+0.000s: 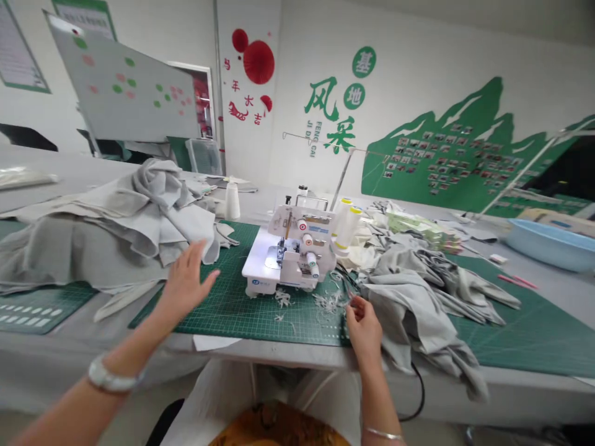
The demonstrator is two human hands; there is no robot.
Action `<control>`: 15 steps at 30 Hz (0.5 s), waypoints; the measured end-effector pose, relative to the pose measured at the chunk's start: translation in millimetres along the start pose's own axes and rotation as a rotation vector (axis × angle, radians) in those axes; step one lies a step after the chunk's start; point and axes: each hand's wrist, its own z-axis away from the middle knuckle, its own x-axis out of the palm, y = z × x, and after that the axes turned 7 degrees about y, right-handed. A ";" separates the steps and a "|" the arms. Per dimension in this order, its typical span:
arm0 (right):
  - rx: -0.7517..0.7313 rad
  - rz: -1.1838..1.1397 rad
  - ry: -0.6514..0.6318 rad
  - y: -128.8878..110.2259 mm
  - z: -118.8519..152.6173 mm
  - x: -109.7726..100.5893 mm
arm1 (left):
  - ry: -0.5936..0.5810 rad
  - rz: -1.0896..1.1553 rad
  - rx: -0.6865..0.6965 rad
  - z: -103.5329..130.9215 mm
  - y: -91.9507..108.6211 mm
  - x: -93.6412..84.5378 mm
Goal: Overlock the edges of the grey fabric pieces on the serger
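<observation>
- White walls [418, 37] with green and red pictures stand behind a long gray table [297, 354].
- Near the table's front edge lies a green mat [214, 313] with thin lines on it.
- Bare mat shows between the left hand [188, 275] and the sewing machine [302, 248], so there is room to move there.
- Big gray cloth heaps crowd both sides. Part of the right heap [400, 297] hangs over the table's front edge; the left heap [116, 229] spreads wide.
- On the mat, between the two heaps, sits the sewing machine. It is small and white, with four round knobs [307, 240] and a bright light on its flat part.
- Curly white scraps [328, 302] lie in front of it, and tall thread cones [344, 229] stand behind it.
- Left hand: fingers spread, holding nothing, near the left heap.
- Right hand [364, 322]: fingers curled, just beside the scraps and the right heap. I cannot tell if it grips something.
</observation>
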 end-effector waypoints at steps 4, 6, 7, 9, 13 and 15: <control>-0.095 0.046 -0.004 -1.9 3.1 0.5 | -0.146 0.078 0.022 80.3 37.3 26.3; -0.131 0.072 0.005 -4.3 5.7 -1.5 | -0.178 0.087 0.065 91.8 46.5 27.9; -0.154 0.089 0.018 -5.8 7.0 -3.3 | -0.183 0.083 0.076 92.5 48.6 27.1; -0.236 0.173 0.057 -8.5 8.5 -8.5 | -0.182 0.071 0.079 89.1 49.4 24.6; -0.335 0.536 0.135 -4.4 3.5 -23.9 | -0.179 0.087 0.128 84.4 46.6 21.2; -0.283 0.653 0.122 4.5 -3.4 -31.9 | -0.164 0.096 0.149 85.7 45.7 20.9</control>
